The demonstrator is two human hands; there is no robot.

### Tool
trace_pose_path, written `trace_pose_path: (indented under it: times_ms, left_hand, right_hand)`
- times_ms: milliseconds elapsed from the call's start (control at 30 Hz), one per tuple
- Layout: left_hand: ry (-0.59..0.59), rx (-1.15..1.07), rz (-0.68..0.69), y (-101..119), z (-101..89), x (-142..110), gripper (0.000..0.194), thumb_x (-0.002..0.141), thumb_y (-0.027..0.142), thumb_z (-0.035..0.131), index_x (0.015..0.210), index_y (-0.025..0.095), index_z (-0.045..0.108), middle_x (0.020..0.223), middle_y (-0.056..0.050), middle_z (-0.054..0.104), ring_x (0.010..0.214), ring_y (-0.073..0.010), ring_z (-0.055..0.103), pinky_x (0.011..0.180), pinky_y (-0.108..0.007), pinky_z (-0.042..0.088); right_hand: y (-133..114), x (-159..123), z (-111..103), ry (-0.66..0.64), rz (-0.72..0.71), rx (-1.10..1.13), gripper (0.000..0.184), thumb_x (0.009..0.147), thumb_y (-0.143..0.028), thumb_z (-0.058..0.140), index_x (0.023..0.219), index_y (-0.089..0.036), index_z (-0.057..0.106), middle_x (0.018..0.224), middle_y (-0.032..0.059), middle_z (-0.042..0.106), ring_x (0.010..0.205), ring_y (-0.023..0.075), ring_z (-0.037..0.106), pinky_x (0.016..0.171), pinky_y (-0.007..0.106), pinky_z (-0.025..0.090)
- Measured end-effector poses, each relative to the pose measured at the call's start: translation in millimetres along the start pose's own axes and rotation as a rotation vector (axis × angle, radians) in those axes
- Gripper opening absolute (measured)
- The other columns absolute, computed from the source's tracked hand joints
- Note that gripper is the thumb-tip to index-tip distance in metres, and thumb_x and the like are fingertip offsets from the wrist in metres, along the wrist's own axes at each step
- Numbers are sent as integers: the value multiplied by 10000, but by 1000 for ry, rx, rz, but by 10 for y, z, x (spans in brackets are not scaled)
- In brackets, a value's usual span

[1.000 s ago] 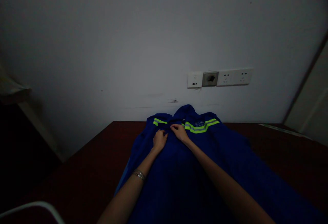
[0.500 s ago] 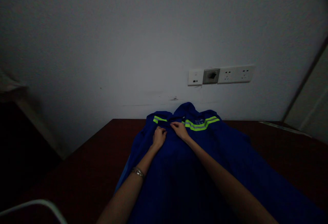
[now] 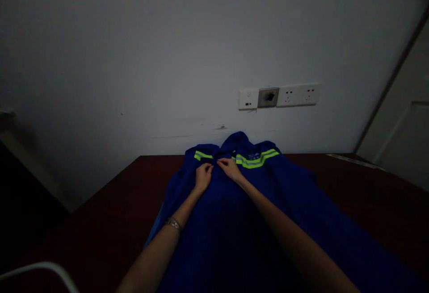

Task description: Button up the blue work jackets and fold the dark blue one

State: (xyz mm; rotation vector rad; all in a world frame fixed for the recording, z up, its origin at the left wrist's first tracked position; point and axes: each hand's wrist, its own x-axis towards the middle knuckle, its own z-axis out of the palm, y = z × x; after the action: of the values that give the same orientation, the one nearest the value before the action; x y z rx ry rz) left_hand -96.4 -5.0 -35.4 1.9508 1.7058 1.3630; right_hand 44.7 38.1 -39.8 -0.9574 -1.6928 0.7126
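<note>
A blue work jacket point(image 3: 278, 194) with yellow-green and grey reflective stripes lies spread on the dark red table, its collar toward the wall. My left hand point(image 3: 203, 174) pinches the jacket's front, just below the left stripe. Close beside it, my right hand point(image 3: 229, 169) has thumb and forefinger closed on the front edge below the collar. The fingertips of both hands nearly meet. The light is dim, and whatever small part of the front lies between the fingers cannot be made out.
Behind the table point(image 3: 117, 194) rises a pale wall point(image 3: 167, 60) with a row of sockets and switches point(image 3: 279, 96). A flat strip point(image 3: 355, 161) lies at the table's back right. A white curved bar point(image 3: 43, 265) shows at lower left, and a pale door or panel point(image 3: 402, 119) stands at right.
My left hand has moved up and nearer to my right fingertips, its fingers now pinched at the jacket's front. The whole view has shifted slightly.
</note>
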Motion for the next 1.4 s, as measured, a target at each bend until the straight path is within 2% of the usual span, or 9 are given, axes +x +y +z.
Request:
trace_pose_path:
  times_ms: [267, 600, 967, 1400]
  left_hand:
    - [-1, -37, -48, 64, 24, 7, 145, 770, 188, 533, 801, 147, 668, 793, -41, 685, 721, -144, 604, 691, -237, 435]
    - [-3, -15, 13, 121, 150, -5, 149, 776, 161, 526, 806, 128, 668, 800, -61, 682, 719, -140, 601, 702, -236, 427]
    - [-46, -32, 34, 372, 453, -7, 141, 776, 161, 532, 802, 136, 668, 797, -56, 678, 722, -140, 596, 706, -235, 429]
    - [-107, -36, 21, 320, 363, 20, 152, 763, 168, 540, 805, 140, 683, 756, -46, 676, 648, -126, 575, 651, -228, 424]
  right_hand:
    - [4, -89, -23, -18, -45, -16, 248, 785, -298, 494, 891, -175, 681, 883, 54, 687, 810, 186, 617, 757, 306, 462]
    - [-8, -137, -82, 11, -66, -51, 235, 793, -273, 487, 885, -168, 676, 894, 62, 683, 846, 180, 607, 796, 303, 445]
    - [139, -201, -426, 74, -31, -50, 240, 788, -283, 492, 898, -165, 670, 897, 61, 681, 814, 169, 610, 765, 289, 456]
    - [118, -184, -407, 47, -3, -44, 235, 777, -284, 510, 889, -164, 678, 890, 60, 686, 809, 177, 617, 762, 297, 463]
